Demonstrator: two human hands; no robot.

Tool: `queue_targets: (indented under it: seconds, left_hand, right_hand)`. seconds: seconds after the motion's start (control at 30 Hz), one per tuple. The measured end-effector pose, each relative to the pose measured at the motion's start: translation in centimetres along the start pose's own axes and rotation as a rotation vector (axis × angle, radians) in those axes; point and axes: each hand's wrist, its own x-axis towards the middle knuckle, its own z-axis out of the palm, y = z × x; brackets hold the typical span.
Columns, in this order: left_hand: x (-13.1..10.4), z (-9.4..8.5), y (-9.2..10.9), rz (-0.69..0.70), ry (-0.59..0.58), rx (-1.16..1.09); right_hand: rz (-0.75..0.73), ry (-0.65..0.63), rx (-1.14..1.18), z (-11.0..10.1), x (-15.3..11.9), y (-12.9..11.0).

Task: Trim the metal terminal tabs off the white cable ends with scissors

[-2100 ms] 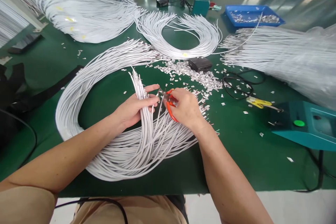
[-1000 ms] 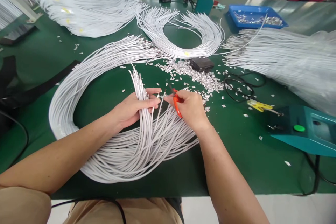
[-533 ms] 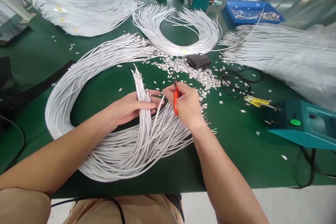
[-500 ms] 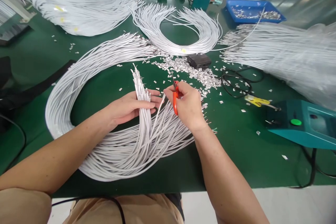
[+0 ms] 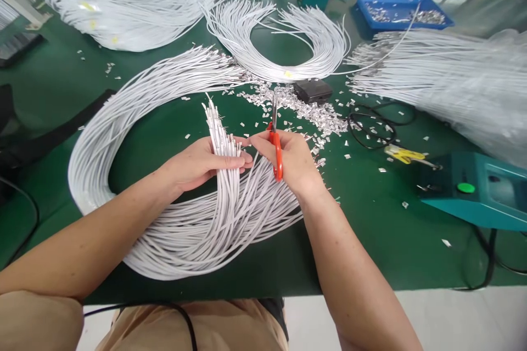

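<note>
My left hand point(image 5: 201, 162) is closed round a bunch of white cable ends point(image 5: 224, 148), its thumb across the front. The bunch rises from a large coil of white cables point(image 5: 185, 241) on the green table. My right hand point(image 5: 290, 162) keeps a pair of orange-handled scissors point(image 5: 278, 159) in its grip, blades pointing away from me. Its thumb and forefinger tips meet my left fingertips beside the bunch. Whether they pinch a single cable end there is too small to tell.
Small silvery scraps point(image 5: 288, 101) lie piled around a black block point(image 5: 313, 90). More white cable bundles point(image 5: 111, 0) lie behind, a blue tray point(image 5: 403, 11) at the back right. On the right are a teal machine point(image 5: 486, 192) and yellow-handled cutters point(image 5: 405, 154).
My right hand has moved left to meet my left fingertips. The scissors have turned more upright in it. The loose cable that stood between my hands now lies close to the bunch.
</note>
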Motion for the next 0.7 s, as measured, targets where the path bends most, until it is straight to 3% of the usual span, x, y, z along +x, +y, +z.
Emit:
queue_targets:
  seconds: [0.2, 0.47, 0.7]
  left_hand:
    - [0.1, 0.3, 0.0, 0.034, -0.071, 0.006]
    - [0.0, 0.2, -0.2, -0.019, -0.002, 0.030]
    - [0.2, 0.4, -0.9, -0.043, 0.013, -0.076]
  right_hand:
    - [0.029, -0.086, 0.165, 0.8, 0.2, 0.6]
    - [0.037, 0.100, -0.018, 0.8, 0.2, 0.9]
    - [0.085, 0.099, 0.151, 1.2, 0.3, 1.1]
